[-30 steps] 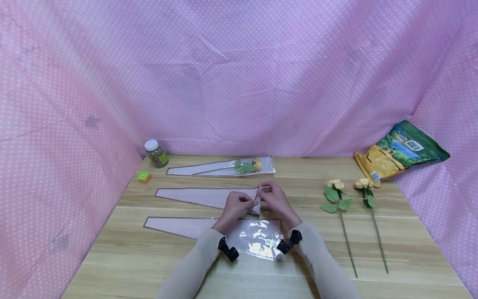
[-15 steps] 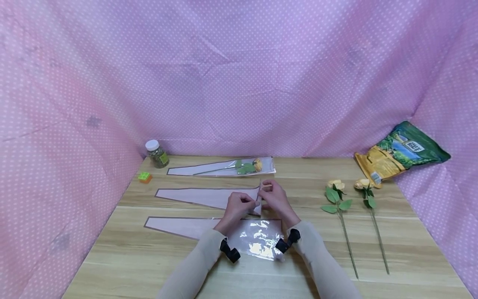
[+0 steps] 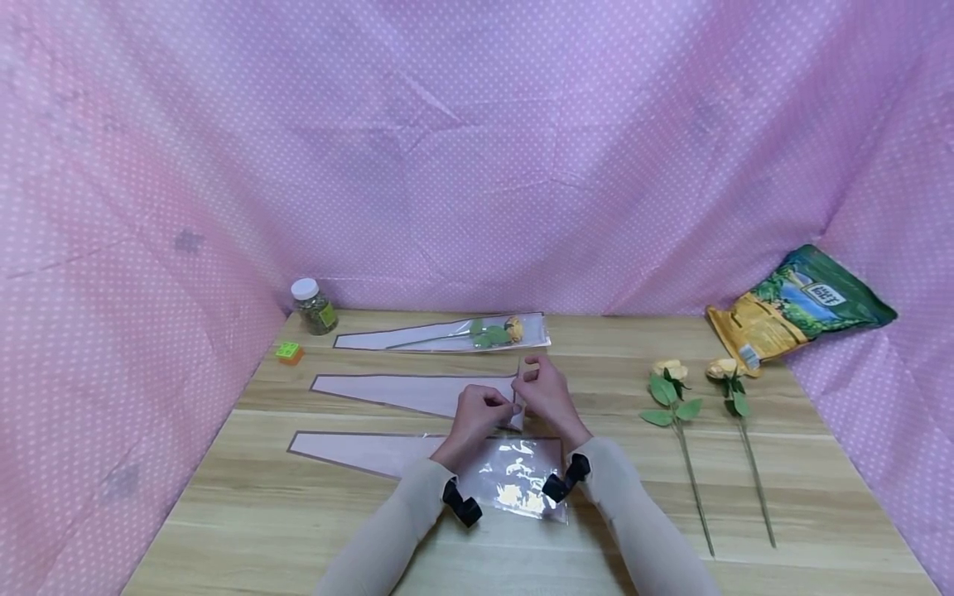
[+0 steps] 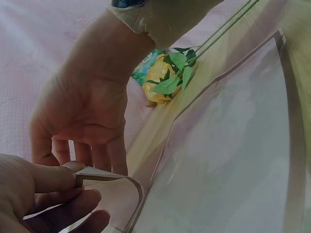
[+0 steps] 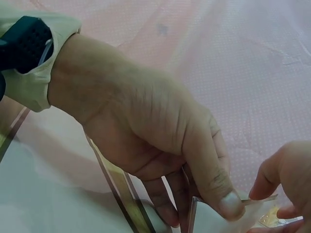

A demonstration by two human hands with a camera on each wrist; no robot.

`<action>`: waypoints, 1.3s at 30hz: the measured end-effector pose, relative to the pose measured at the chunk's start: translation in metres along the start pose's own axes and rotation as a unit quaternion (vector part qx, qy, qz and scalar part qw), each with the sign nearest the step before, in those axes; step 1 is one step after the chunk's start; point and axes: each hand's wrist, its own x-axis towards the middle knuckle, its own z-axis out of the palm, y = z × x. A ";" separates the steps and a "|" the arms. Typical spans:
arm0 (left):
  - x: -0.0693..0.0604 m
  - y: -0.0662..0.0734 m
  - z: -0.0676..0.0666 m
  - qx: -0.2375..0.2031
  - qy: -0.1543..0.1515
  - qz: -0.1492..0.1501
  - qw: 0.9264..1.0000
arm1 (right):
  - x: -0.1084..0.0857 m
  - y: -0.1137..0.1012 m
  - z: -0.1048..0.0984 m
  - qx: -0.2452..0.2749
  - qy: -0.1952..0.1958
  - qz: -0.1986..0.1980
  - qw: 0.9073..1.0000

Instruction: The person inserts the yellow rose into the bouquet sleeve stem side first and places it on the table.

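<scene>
In the head view the middle bordered sleeve [image 3: 402,391] lies on the table with its wide right end lifted. My left hand [image 3: 477,414] pinches that end's near corner between thumb and fingers; the left wrist view shows the dark-edged sheet [image 4: 104,174] bent up from my left hand [image 4: 43,194]. On the far side of the same edge, my right hand [image 3: 550,397] holds on with thumb and fingertips. In the right wrist view the thumb of my right hand [image 5: 160,126] presses on the sheet [image 5: 211,221]. The sleeve's inside is hidden.
A second sleeve [image 3: 358,449] lies nearer, under my forearms. Farther back, another sleeve [image 3: 417,338] contains a yellow rose [image 3: 513,329]. Two pale roses [image 3: 671,369] [image 3: 723,367] lie right, before a green-yellow bag [image 3: 805,298]. A jar [image 3: 316,310] and small block [image 3: 289,353] stand left.
My right hand has shifted slightly left and away from me along the sleeve's raised edge. The left hand has moved slightly right, its pinch kept.
</scene>
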 end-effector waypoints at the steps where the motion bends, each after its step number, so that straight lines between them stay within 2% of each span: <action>1: 0.000 0.000 0.000 0.001 -0.001 0.000 1.000 | 0.000 0.001 0.000 -0.003 0.001 -0.001 1.000; 8: 0.000 -0.001 0.001 -0.001 0.000 -0.001 1.000 | 0.001 0.003 -0.003 0.013 -0.005 0.010 1.000; 15: 0.001 -0.002 -0.001 -0.010 0.005 -0.021 1.000 | 0.003 0.010 -0.009 0.058 -0.013 0.014 0.998; 25: 0.002 -0.002 -0.001 -0.040 0.019 -0.046 0.998 | 0.007 0.020 -0.022 0.148 -0.066 0.015 0.987; 39: 0.004 -0.003 0.002 -0.053 0.050 -0.054 0.996 | 0.012 0.037 -0.037 0.186 -0.096 0.018 0.978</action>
